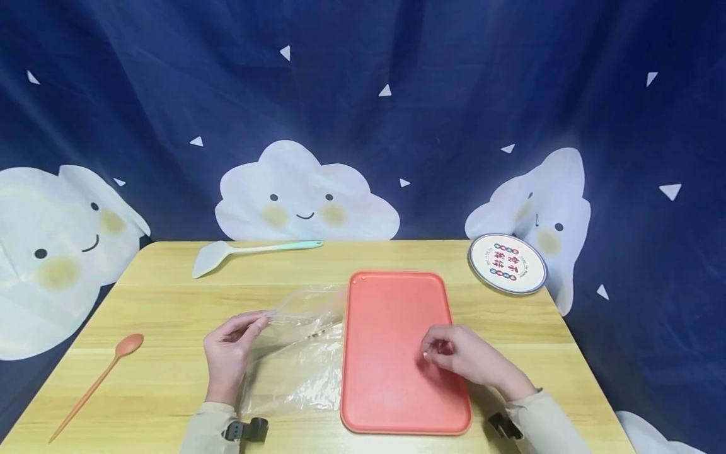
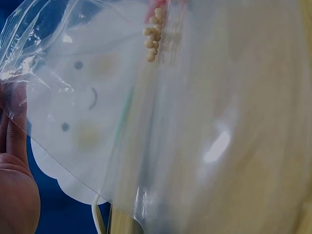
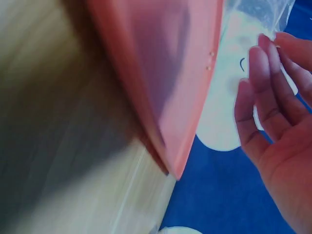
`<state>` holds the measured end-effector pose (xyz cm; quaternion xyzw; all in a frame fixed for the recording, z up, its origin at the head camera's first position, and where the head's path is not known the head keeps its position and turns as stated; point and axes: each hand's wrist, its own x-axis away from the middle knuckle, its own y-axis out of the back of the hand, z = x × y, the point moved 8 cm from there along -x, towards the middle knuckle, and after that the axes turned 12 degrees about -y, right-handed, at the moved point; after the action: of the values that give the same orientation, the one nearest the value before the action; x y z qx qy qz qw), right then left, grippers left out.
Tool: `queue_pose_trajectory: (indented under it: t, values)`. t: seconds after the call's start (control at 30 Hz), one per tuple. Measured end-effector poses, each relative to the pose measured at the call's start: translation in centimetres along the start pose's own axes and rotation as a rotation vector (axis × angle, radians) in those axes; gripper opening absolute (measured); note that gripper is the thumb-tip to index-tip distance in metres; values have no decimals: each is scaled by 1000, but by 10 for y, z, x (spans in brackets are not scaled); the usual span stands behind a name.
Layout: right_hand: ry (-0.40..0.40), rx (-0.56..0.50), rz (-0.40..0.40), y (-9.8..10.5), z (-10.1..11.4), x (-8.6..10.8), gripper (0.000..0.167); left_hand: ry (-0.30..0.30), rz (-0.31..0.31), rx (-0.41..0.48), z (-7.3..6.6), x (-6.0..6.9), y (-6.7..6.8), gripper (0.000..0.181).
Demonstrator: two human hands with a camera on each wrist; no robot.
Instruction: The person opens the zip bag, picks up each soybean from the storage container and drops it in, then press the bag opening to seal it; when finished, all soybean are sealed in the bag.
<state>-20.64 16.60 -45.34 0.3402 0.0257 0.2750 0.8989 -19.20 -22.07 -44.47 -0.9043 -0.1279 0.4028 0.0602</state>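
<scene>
My left hand [image 1: 229, 353] pinches the upper left edge of a clear plastic bag [image 1: 283, 378] between thumb and fingers. The bag stands partly open beside the red tray [image 1: 391, 353], its lower part spread on the table. Inside it, several round pale soybeans [image 2: 151, 41] gather along a fold in the left wrist view. Over the right half of the tray, my right hand [image 1: 467, 359] pinches one small soybean [image 1: 425, 354] between thumb and fingertip. A few more soybeans [image 3: 209, 61] lie at the tray's far left corner.
A white spatula [image 1: 212, 257] with a mint handle lies along the table's back edge. An orange spoon [image 1: 129, 344] lies at the left. At the back right is a round white plate [image 1: 507, 265] with printed characters. A dark blue cloud-print curtain [image 1: 442, 126] hangs behind the table.
</scene>
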Motion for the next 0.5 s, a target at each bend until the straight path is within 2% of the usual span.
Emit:
queue_pose_trajectory:
  t: [0.17,0.5]
  values:
    - [34,-86,-39,5,9,-16,7,-3,9,-4,-1,-1,-1,13]
    - [89,-188,-71,10,44,-53,5,20,19,-64,1,-2,-1,10]
